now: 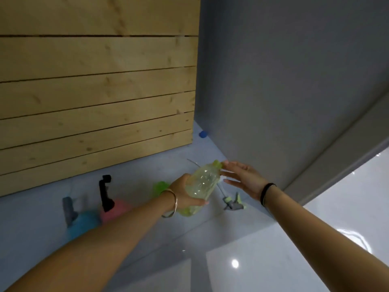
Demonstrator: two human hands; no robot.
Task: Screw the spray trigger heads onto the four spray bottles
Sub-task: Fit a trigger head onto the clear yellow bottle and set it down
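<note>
My left hand [185, 192] grips a clear yellow-green spray bottle [203, 182], tilted with its neck pointing up and right. My right hand [242, 178] hovers open at the bottle's neck, fingertips touching or almost touching the neck. A grey and yellow-green trigger head [234, 202] with its tube lies on the floor just right of the bottle. Left of my arm stand a pink bottle [117, 207] with a black trigger head [106, 192] and a blue bottle [84, 224] with a grey trigger head [68, 209]. A green bottle [161, 187] shows behind my left wrist, partly hidden.
A wooden slat panel [94, 102] rises at the left and back. A grey wall [294, 91] fills the right. A small blue cap [203, 134] lies at the wall's foot. Glossy white floor tiles [273, 260] spread in the foreground.
</note>
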